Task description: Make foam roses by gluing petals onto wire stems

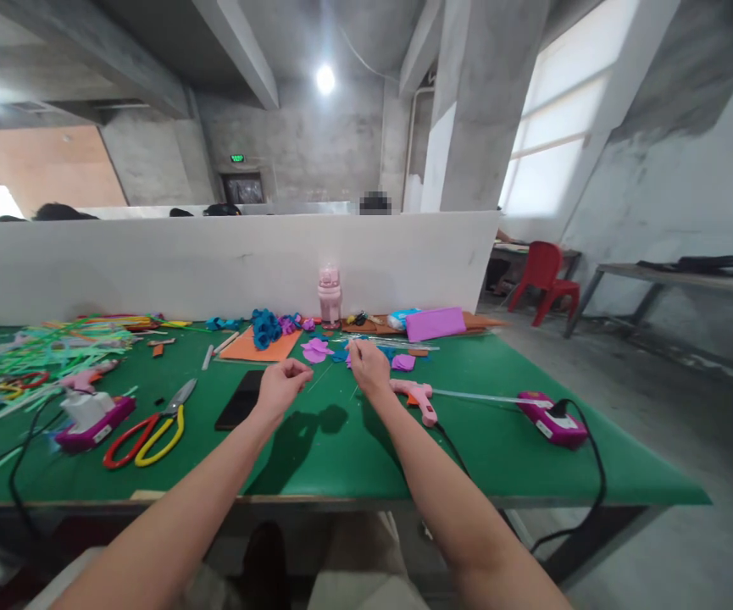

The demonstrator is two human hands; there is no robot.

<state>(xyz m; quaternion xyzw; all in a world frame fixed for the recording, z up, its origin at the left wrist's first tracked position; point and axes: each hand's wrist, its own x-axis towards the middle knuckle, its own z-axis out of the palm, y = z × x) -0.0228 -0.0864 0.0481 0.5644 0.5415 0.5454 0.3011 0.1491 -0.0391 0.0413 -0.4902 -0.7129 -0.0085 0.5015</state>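
My left hand [285, 387] hovers over the green table with its fingertips pinched together. Whatever lies between them is too small to make out. A faint thin strand [319, 378] shows just right of those fingertips. My right hand [369, 366] is closed, fingers curled, near the blue and purple paper pieces; its grip is partly hidden. Purple petal-shaped pieces [317, 350] lie between and beyond the hands. Another purple piece [402, 363] is right of my right hand. Close to that wrist rests a pink glue gun [418, 398] with a long clear glue stick in it.
Left of my left hand lie a black phone [239, 400] and red-and-yellow-handled scissors [153, 432]. Blue crepe flowers [266, 329] sit on orange paper [245, 347]. A pink bottle [329, 296] stands by the white partition [226, 263]. Magenta power strips [552, 418] and cords flank the workspace.
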